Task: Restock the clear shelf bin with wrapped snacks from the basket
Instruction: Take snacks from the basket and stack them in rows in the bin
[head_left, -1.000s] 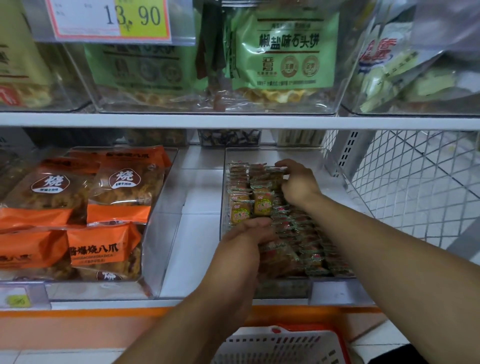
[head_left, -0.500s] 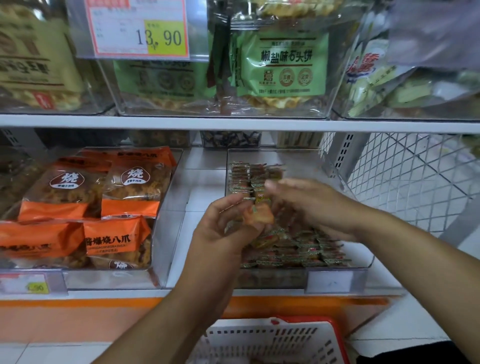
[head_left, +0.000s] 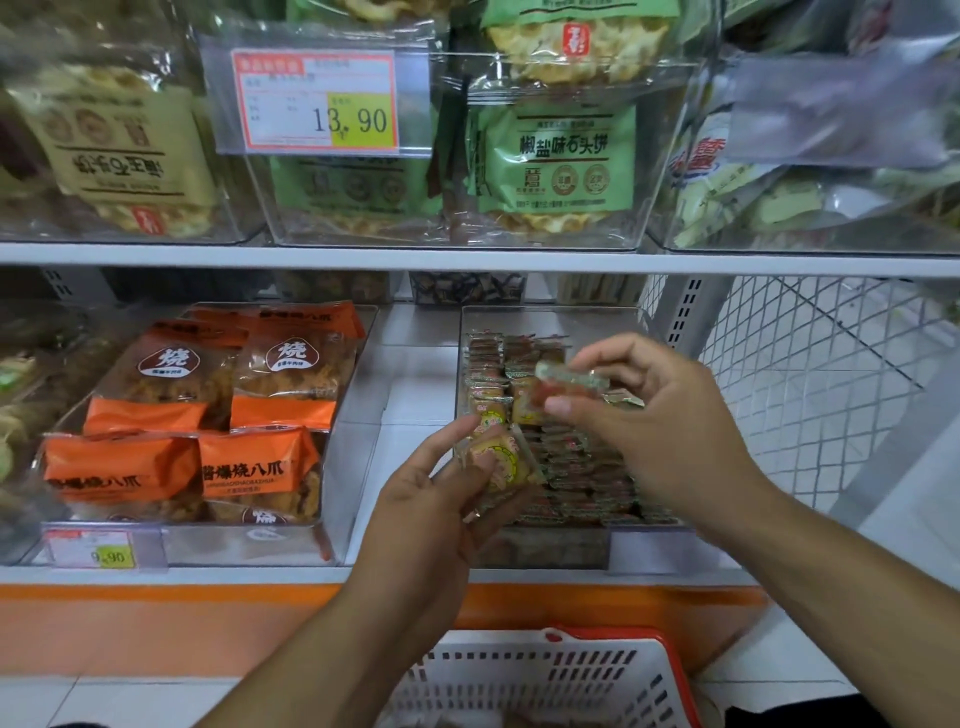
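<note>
Above the clear shelf bin (head_left: 631, 545) near the shelf's front edge, both hands pinch glossy crinkled wrapped snacks: left hand (head_left: 441, 499) a squarish one (head_left: 501, 457), right hand (head_left: 660, 415) another (head_left: 566, 382).

Head view — the only one: worn at head height, facing forward and slightly down at the lower shelf (head_left: 363, 574), close in; upper shelf bins fill the top edge, a white basket (head_left: 545, 680) the bottom — wide-angle, edges bowed.
</note>
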